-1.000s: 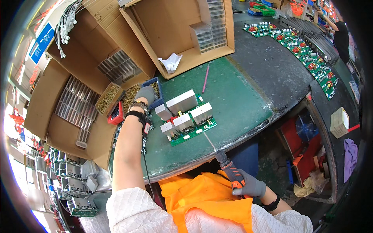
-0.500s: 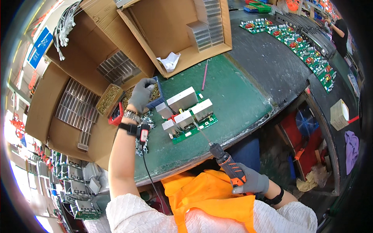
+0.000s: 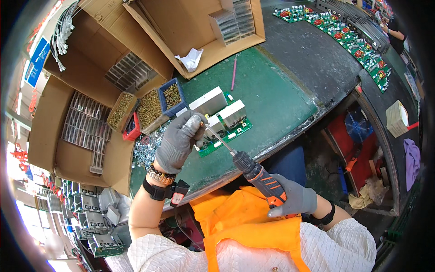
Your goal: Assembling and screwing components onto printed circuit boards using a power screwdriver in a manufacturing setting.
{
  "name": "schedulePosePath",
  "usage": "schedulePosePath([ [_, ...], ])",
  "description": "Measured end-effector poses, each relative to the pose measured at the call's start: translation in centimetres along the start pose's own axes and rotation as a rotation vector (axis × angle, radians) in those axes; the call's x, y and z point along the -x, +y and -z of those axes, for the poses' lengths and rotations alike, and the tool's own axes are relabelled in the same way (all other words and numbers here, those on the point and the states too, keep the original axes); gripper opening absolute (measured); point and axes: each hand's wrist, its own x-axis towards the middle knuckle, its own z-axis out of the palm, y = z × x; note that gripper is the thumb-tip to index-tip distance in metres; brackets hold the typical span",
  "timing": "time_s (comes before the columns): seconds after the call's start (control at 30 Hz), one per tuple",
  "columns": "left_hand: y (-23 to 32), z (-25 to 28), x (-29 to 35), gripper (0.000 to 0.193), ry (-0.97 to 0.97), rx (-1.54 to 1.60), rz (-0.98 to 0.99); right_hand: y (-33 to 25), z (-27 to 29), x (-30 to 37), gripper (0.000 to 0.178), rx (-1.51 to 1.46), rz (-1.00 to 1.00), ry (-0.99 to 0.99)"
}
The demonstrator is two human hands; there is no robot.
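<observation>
Gloved in grey, my left hand (image 3: 177, 139) is closed in a pinch on a small brass-coloured screw (image 3: 202, 123) at the tip of the long driver bit. My right hand (image 3: 294, 198) is wrapped round the handle of a black and orange electric screwdriver (image 3: 260, 179), its bit pointing up and left. Just beyond lies a green circuit board (image 3: 232, 136) carrying several upright silver heat sinks (image 3: 209, 102). My left hand covers the board's left part.
Left of the board stand a blue bin (image 3: 182, 96) and a cardboard bin (image 3: 159, 123) of screws, a red bin (image 3: 131, 135) and loose metal clips (image 3: 146, 149). Cardboard boxes (image 3: 217, 56) hold more heat sinks. A pink stick (image 3: 234, 72) lies behind; circuit boards (image 3: 340, 38) line the far right.
My left hand has come from the screw bins back toward me, to the driver's tip, with a screw in its fingers. The screwdriver has shifted slightly up and left.
</observation>
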Motion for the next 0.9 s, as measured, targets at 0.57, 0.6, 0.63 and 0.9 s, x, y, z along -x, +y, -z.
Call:
schedulePosePath([
  [0.57,0.1,-0.3,0.5,0.024,-0.042,-0.520,-0.127,0.4,-0.1,0.9,0.095,0.034,-0.027,0.010],
  [0.6,-0.3,-0.6,0.4,0.023,0.014,-0.516,-0.085,0.5,-0.2,1.0,0.094,0.021,-0.040,0.023],
  [0.63,-0.7,-0.8,0.3,0.022,0.080,-0.532,-0.014,0.7,-0.2,1.1,0.094,0.008,-0.053,0.037],
  [0.9,-3.5,-2.5,-3.1,0.070,0.055,-1.357,-0.527,3.9,0.4,1.4,0.084,-0.108,-0.132,0.167],
])
